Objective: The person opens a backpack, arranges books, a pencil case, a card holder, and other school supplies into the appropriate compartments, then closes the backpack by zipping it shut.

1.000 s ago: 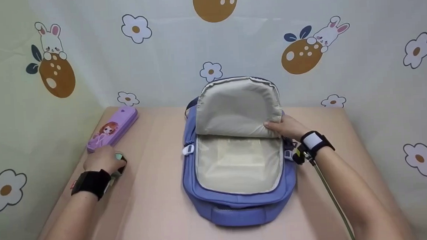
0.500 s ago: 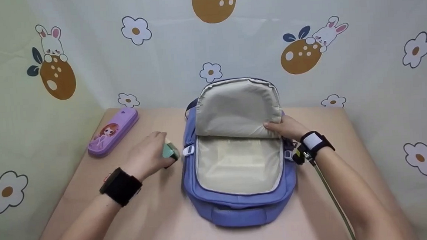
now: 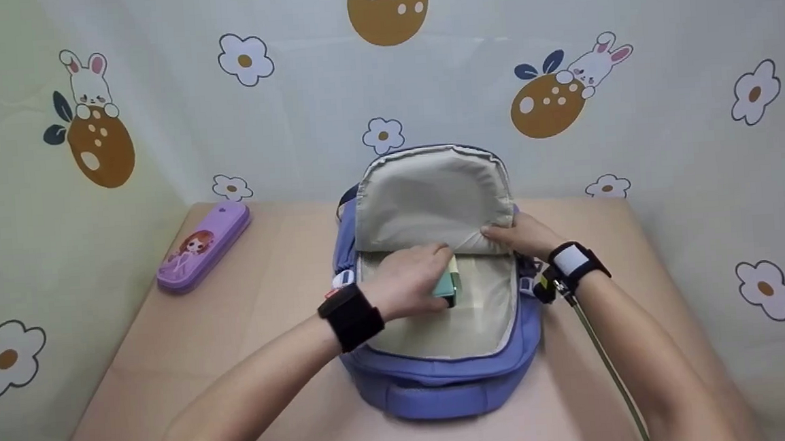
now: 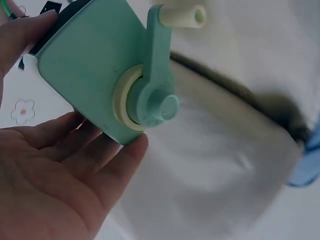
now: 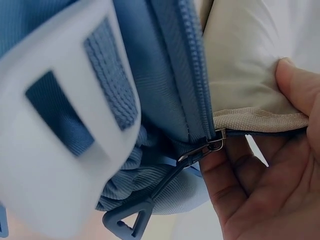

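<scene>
A blue backpack (image 3: 437,400) lies on the table with its front flap (image 3: 432,197) folded back, showing the pale lining. My left hand (image 3: 410,281) is over the open compartment and grips a mint-green pencil sharpener (image 4: 95,60). Its crank handle (image 4: 159,55) and cream knob face outward in the left wrist view. At the right side of the bag, my right hand (image 3: 526,234) pinches the flap's edge, thumb on the lining and fingers beneath. A zipper pull (image 5: 131,217) hangs beside those fingers.
A purple pencil case (image 3: 205,249) with a printed figure lies at the table's left back. White buckles (image 3: 343,279) sit on the bag's sides. A cable (image 3: 609,364) runs along the right forearm. Patterned cloth walls enclose the table.
My left hand has carried the pencil sharpener from beside the pencil case rightward to over the bag's opening. The right hand keeps its hold on the flap.
</scene>
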`<move>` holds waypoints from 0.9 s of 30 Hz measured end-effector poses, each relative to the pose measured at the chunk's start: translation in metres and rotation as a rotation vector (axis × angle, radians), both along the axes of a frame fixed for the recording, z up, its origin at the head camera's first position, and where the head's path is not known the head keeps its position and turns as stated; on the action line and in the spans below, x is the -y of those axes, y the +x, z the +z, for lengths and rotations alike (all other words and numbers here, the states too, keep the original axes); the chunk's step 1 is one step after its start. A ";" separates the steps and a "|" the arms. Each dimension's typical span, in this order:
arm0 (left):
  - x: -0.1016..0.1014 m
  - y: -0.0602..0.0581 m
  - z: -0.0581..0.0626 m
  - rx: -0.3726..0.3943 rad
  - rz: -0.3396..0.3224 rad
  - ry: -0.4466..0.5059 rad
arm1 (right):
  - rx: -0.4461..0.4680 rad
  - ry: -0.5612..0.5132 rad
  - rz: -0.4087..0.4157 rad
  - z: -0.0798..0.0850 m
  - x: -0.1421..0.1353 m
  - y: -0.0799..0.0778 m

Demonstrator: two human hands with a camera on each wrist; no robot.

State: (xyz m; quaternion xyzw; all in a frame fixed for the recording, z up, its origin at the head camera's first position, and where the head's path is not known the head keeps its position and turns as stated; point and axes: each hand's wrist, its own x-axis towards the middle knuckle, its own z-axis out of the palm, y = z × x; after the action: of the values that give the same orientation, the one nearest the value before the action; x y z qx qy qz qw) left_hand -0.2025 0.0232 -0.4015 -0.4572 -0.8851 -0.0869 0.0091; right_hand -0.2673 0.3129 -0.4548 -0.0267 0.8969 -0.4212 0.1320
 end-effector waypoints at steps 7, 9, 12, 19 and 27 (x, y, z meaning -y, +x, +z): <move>-0.051 -0.013 -0.014 -0.006 -0.084 -0.091 | -0.003 -0.073 0.022 0.009 0.001 0.005; -0.060 -0.017 -0.018 -0.012 -0.090 -0.114 | -0.002 -0.082 0.025 0.012 0.002 0.005; -0.070 -0.024 -0.024 -0.006 -0.096 -0.130 | -0.016 -0.064 0.028 0.014 0.003 0.006; -0.080 -0.035 -0.036 0.003 -0.114 -0.111 | -0.023 -0.040 0.019 0.013 0.003 0.004; -0.079 -0.034 -0.041 -0.119 -0.156 -0.118 | -0.029 -0.038 0.001 0.013 0.000 0.004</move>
State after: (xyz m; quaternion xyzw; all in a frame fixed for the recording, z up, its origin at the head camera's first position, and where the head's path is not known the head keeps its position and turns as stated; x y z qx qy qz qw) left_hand -0.2363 0.1027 -0.4422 -0.5287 -0.8483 -0.0079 0.0277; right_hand -0.2628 0.3124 -0.4418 -0.0356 0.8906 -0.4375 0.1186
